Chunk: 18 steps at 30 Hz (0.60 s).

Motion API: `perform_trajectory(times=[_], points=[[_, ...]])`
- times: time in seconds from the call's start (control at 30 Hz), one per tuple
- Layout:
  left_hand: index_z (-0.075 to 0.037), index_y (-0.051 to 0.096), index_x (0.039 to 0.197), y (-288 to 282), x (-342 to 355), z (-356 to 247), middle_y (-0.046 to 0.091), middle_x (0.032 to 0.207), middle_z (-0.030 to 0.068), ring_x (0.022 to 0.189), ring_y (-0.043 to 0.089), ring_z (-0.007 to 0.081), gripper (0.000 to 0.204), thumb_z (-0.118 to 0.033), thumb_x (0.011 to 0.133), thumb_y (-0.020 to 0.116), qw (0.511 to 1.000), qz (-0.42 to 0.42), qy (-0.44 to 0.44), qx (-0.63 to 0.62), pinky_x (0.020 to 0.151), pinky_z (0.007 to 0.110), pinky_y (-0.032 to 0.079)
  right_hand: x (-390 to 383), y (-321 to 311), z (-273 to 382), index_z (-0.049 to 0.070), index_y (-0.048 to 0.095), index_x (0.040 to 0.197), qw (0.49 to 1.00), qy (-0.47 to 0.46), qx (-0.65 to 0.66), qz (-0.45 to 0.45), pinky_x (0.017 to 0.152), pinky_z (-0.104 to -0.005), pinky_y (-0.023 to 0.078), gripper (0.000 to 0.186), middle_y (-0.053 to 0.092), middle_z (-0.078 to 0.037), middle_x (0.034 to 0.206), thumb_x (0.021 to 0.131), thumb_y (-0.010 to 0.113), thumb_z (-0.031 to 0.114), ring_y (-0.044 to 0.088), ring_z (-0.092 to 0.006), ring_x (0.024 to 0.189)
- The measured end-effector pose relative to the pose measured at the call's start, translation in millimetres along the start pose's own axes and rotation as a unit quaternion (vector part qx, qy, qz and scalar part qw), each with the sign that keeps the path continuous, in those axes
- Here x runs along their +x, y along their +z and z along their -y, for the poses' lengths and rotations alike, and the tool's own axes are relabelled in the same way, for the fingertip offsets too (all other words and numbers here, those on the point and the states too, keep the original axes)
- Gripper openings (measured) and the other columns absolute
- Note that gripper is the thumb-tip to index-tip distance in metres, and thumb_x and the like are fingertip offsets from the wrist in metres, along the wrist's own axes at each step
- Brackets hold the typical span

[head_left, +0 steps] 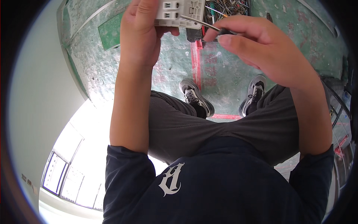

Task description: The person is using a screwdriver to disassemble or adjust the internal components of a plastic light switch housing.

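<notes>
Worn green floor [231,93], crossed by red tape [226,117], spreads beneath the seated person's shoes, with an open tray of screws and tools [193,36] beyond them. Above that tray's near left corner, the left hand [140,33] grips a white electrical plate [194,13] by its left edge. The right hand [264,48] pinches a screwdriver [201,22] by its dark handle, tip at the lower of two white blocks [171,15]; whether it touches, I cannot tell. Working a screw or terminal there seems the step in hand; next calls for seating the tip squarely and turning, plate kept steady.
</notes>
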<state>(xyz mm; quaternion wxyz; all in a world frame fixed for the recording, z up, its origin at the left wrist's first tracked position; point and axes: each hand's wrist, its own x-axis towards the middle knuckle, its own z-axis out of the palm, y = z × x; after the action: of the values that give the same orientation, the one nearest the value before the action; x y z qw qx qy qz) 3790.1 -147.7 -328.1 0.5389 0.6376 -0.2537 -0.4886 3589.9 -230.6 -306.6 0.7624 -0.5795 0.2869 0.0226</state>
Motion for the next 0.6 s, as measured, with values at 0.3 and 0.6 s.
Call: perform_trajectory(times=[0.3,0.6], points=[[-0.011,0.053,0.119,-27.1,11.7,20.3,0.061,0.088,0.0072,0.060,0.060,0.0217,0.070,-0.071,0.087,0.040,0.894,0.092,-0.123,-0.421,0.042,0.031,0.045,-3.7,-1.0,2.8,-0.003,0.052,0.121,0.952,-0.189,-0.049,-0.235,0.052,-0.0170,0.027,0.032,0.049,0.003,0.070,0.092,0.055,0.012,0.037,-0.0005,0.058],[-0.007,0.051,0.117,-18.7,7.2,19.7,0.057,0.086,0.0079,0.062,0.058,0.0202,0.072,-0.071,0.085,0.045,0.845,0.174,-0.116,-0.493,0.045,0.030,0.044,-26.2,-13.3,12.1,-0.008,0.054,0.117,0.917,-0.245,-0.247,-0.196,0.084,-0.0229,0.040,0.035,0.058,-0.011,0.108,0.086,0.060,0.007,0.053,-0.0120,0.093]])
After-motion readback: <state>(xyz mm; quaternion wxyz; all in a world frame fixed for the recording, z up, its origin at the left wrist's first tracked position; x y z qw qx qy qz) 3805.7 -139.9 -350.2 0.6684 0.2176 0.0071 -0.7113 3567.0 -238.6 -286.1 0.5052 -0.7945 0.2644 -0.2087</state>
